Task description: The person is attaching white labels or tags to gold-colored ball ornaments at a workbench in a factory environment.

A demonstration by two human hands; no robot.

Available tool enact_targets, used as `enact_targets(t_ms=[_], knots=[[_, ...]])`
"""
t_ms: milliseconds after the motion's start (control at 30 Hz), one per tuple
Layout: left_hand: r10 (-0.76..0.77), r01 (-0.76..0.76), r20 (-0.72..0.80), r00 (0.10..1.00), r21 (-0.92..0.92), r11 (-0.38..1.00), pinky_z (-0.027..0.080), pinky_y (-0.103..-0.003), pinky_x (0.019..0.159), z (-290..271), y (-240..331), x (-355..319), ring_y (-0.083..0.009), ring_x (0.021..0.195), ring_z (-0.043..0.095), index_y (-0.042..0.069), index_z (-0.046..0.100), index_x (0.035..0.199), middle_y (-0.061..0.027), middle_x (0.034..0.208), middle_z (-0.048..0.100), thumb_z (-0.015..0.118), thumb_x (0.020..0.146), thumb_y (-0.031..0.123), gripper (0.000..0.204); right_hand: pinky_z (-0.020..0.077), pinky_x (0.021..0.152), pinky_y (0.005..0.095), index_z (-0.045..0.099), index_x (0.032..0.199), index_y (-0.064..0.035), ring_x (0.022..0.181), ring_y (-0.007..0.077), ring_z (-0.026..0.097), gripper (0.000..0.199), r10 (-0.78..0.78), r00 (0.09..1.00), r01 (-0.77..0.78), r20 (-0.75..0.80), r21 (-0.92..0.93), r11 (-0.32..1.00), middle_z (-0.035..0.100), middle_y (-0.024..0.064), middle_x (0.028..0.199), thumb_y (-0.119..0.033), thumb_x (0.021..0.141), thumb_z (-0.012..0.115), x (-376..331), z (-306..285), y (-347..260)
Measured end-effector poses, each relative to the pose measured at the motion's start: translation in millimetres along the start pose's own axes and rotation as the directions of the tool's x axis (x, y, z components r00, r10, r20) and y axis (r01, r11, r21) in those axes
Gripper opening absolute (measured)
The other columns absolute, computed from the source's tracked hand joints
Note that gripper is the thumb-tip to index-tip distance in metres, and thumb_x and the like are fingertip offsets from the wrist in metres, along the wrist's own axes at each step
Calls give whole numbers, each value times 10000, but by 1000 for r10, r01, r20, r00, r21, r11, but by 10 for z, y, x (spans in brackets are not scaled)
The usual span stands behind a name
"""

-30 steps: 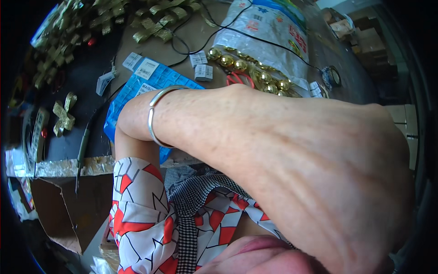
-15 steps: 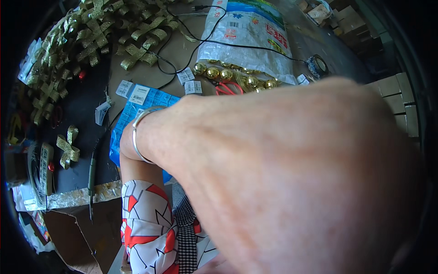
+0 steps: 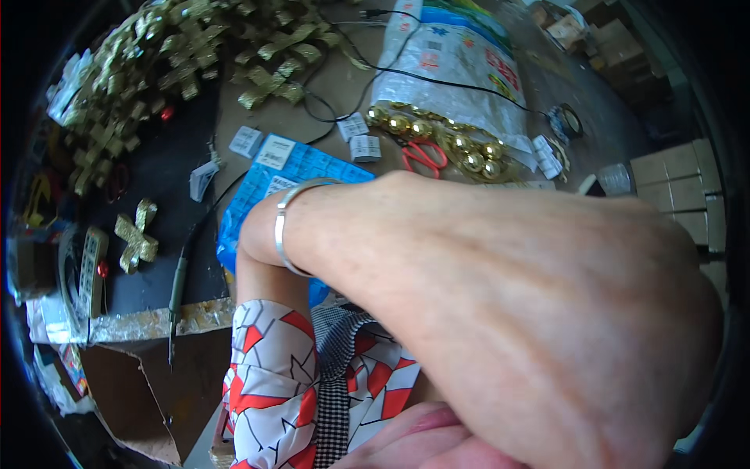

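Your right hand [image 3: 547,328] fills the near view, raised close to the camera, grip hidden; your left hand is out of sight. Keep the bangled wrist [image 3: 293,230] clear of the blue packet [image 3: 269,195] beneath; gold bows [image 3: 141,94] lie far left on the tabletop [image 3: 328,86].

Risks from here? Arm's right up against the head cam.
1. The raised forearm with the silver bangle fills the lower right of the view; neither hand shows, so any grasp would likely go unseen.
2. The black cable runs loose over the white sack and table; a sleeve might snag it.
3. Red scissors lie by the gold beads.
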State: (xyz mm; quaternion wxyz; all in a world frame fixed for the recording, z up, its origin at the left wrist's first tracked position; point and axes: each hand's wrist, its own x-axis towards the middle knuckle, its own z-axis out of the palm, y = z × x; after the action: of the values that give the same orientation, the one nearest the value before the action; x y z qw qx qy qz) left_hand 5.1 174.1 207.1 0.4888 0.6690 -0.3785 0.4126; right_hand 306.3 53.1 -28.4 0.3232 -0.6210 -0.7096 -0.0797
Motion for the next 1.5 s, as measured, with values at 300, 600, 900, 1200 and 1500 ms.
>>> enact_targets(t_ms=[300,600,900,1200,1500], knots=[[37,-36,4,999,-90,995,494,-369,569,8,10,-95,-297,705,619,16,627,949,-138,816,628,580,701,22,252,439,704,379,550,840,-24,778,314,538,67,78,995,-80,56,46,996,527,129,827,-54,795,591,149,-65,-222],[-38,48,-127,991,80,996,498,-372,574,-52,1,-202,-299,707,623,15,628,952,-140,816,633,574,721,18,238,439,632,335,567,812,-37,709,271,536,118,-35,985,25,167,57,998,522,105,762,-73,734,648,91,-71,-15],[-43,49,-84,996,68,996,502,-375,579,103,-82,-18,-302,709,626,14,630,956,-142,816,637,567,740,14,225,414,588,359,564,757,-47,651,250,516,82,50,996,-51,-70,-16,999,502,65,683,-58,739,643,74,75,-153],[-3,5,84,996,-21,1000,506,-378,585,266,-4,146,-304,710,629,13,631,959,-144,816,642,561,759,10,212,404,614,369,531,786,-43,648,265,504,52,82,996,-83,29,41,996,486,79,681,-48,793,583,173,-120,-304],[-529,256,432,730,545,798,506,-377,563,270,-246,187,-307,705,619,-1,616,933,-136,822,620,550,823,110,170,412,628,383,536,797,-60,648,284,512,97,31,999,-32,-14,-27,999,485,85,678,-97,748,610,73,-104,-161]])
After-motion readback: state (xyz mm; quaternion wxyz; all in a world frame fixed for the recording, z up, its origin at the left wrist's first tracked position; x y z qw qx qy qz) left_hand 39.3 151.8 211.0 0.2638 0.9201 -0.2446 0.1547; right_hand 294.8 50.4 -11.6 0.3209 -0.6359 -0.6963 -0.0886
